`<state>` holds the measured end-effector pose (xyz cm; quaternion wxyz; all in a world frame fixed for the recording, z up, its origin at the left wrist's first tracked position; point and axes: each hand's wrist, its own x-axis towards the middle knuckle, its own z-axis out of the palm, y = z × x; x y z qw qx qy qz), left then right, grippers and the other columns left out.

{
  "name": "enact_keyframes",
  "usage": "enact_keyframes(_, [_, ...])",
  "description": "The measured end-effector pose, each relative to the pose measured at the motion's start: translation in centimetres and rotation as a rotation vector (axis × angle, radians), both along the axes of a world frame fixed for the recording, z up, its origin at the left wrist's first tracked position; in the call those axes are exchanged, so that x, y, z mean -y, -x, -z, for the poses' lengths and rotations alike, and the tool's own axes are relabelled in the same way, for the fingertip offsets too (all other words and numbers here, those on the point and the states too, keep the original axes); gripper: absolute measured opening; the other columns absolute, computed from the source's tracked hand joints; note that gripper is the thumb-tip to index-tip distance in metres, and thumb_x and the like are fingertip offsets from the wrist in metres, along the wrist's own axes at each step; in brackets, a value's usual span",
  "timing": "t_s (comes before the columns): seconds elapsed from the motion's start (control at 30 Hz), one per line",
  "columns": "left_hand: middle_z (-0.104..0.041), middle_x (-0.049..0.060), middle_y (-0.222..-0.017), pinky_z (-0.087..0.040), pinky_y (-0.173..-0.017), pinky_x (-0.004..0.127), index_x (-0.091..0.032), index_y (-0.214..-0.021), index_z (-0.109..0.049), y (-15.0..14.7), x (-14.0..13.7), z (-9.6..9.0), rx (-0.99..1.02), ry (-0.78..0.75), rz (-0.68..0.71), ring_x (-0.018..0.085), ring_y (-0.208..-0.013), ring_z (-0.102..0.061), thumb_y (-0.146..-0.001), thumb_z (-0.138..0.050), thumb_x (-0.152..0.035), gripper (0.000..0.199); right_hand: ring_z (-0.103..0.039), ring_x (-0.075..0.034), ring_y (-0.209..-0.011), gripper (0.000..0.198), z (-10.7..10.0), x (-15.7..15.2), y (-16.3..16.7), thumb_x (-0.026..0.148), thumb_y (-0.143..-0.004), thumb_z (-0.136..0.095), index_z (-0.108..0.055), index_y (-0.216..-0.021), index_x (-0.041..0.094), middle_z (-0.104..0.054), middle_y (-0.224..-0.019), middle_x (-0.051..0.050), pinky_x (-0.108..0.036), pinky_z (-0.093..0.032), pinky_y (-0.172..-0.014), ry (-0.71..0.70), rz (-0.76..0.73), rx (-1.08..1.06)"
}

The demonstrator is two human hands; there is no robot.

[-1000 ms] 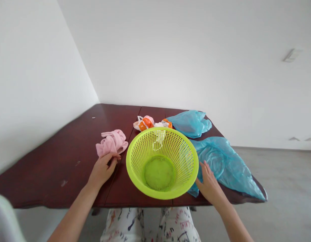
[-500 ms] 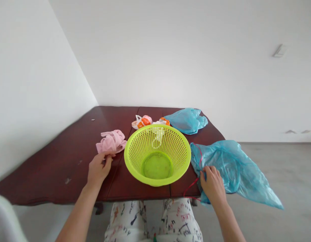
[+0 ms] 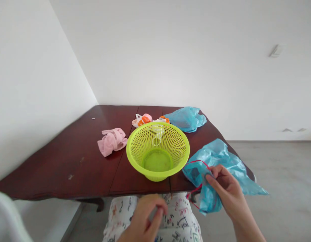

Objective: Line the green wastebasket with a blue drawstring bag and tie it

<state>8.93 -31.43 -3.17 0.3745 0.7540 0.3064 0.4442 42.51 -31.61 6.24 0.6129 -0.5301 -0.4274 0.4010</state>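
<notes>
Now our right hand (image 3: 227,190) pinches the nearer blue bag (image 3: 231,166).
The bag spreads right of the basket (image 3: 158,160); our left hand (image 3: 146,213) curls over our lap (image 3: 122,208), and we can't tell whether it's closed.

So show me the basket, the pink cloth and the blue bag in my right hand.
Basket (image 3: 157,162): head view, on its inside bottom.
Pink cloth (image 3: 112,140): head view, on its bunched middle.
Blue bag (image 3: 222,155): head view, on its spread-out part.
</notes>
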Motion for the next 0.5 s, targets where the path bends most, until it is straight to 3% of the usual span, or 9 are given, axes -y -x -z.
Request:
enact_keyframes(0.03, [-0.083,0.009,-0.120,-0.063,-0.103,0.044,-0.030,-0.133,-0.076,-2.4,0.7,0.0,-0.001,0.174,0.063,0.027,-0.111,-0.080,-0.117,-0.064,-0.030,0.020,-0.059,-0.015,-0.077,0.047,-0.9,0.8,0.7,0.053,-0.096,-0.101,-0.064,-0.097,0.025,-0.068,-0.094,-0.001,-0.023,-0.050,-0.065,0.019,-0.045,-0.023])
enact_keyframes(0.1, [-0.071,0.017,-0.159,-0.061,-0.110,0.046,-0.030,-0.161,-0.059,-7.1,1.3,0.5,0.088,0.519,0.157,0.031,-0.134,-0.074,-0.116,-0.068,-0.048,0.049,-0.057,-0.014,-0.076,0.041,-2.1,2.2,1.7,0.055,-0.100,-0.097,-0.070,-0.103,0.025,-0.067,-0.093,-0.001,-0.023,-0.048,-0.065,0.067,-0.143,-0.036])
enact_keyframes(0.17, [-0.057,0.023,-0.173,-0.061,-0.103,0.043,-0.029,-0.171,-0.038,-11.1,1.1,1.6,0.196,0.731,0.204,0.034,-0.139,-0.071,-0.101,-0.086,-0.063,0.091,-0.051,-0.013,-0.073,0.040,-2.8,3.5,2.0,0.060,-0.104,-0.092,-0.074,-0.105,0.025,-0.066,-0.090,-0.001,-0.023,-0.044,-0.064,0.111,-0.237,-0.014])
enact_keyframes(0.2, [-0.057,0.024,-0.171,-0.060,-0.096,0.040,-0.028,-0.170,-0.035,-12.6,0.7,2.1,0.248,0.789,0.208,0.032,-0.132,-0.072,-0.096,-0.091,-0.067,0.101,-0.049,-0.013,-0.071,0.041,-3.0,4.1,1.9,0.062,-0.105,-0.090,-0.075,-0.105,0.024,-0.065,-0.088,-0.001,-0.024,-0.042,-0.063,0.127,-0.276,0.005])
enact_keyframes(0.23, [-0.062,0.022,-0.163,-0.057,-0.091,0.036,-0.027,-0.167,-0.036,-13.8,0.3,2.5,0.281,0.810,0.201,0.029,-0.122,-0.073,-0.093,-0.093,-0.069,0.102,-0.047,-0.013,-0.071,0.042,-3.1,4.7,1.5,0.064,-0.105,-0.088,-0.076,-0.104,0.024,-0.064,-0.087,-0.002,-0.024,-0.041,-0.063,0.135,-0.304,0.031])
enact_keyframes(0.3, [-0.071,0.012,-0.135,-0.049,-0.084,0.032,-0.024,-0.149,-0.049,-15.1,-0.6,3.0,0.280,0.773,0.143,0.021,-0.102,-0.067,-0.096,-0.092,-0.068,0.081,-0.051,-0.015,-0.073,0.042,-3.3,6.0,0.4,0.065,-0.106,-0.086,-0.078,-0.102,0.024,-0.066,-0.087,-0.003,-0.026,-0.044,-0.065,0.116,-0.338,0.106])
enact_keyframes(0.37, [-0.067,0.003,-0.109,-0.044,-0.082,0.031,-0.024,-0.126,-0.057,-15.3,-1.2,3.1,0.182,0.681,0.048,0.018,-0.092,-0.057,-0.100,-0.089,-0.065,0.058,-0.060,-0.019,-0.078,0.039,-3.5,7.4,-1.2,0.062,-0.106,-0.086,-0.080,-0.101,0.025,-0.069,-0.089,-0.006,-0.028,-0.052,-0.069,0.063,-0.347,0.209])
enact_keyframes(0.43, [-0.063,-0.001,-0.102,-0.042,-0.081,0.031,-0.025,-0.119,-0.057,-15.0,-1.5,2.7,0.045,0.599,-0.014,0.018,-0.090,-0.054,-0.100,-0.089,-0.058,0.051,-0.067,-0.023,-0.080,0.034,-3.8,8.7,-3.1,0.059,-0.106,-0.085,-0.081,-0.098,0.026,-0.071,-0.089,-0.008,-0.031,-0.059,-0.071,0.018,-0.327,0.304])
enact_keyframes(0.5, [-0.065,0.000,-0.108,-0.042,-0.082,0.033,-0.025,-0.130,-0.059,-14.7,-1.5,2.2,-0.057,0.571,-0.027,0.018,-0.090,-0.055,-0.096,-0.093,-0.052,0.055,-0.069,-0.026,-0.076,0.031,-4.4,9.7,-4.9,0.058,-0.103,-0.086,-0.083,-0.094,0.029,-0.072,-0.084,-0.009,-0.034,-0.062,-0.067,0.001,-0.298,0.356])
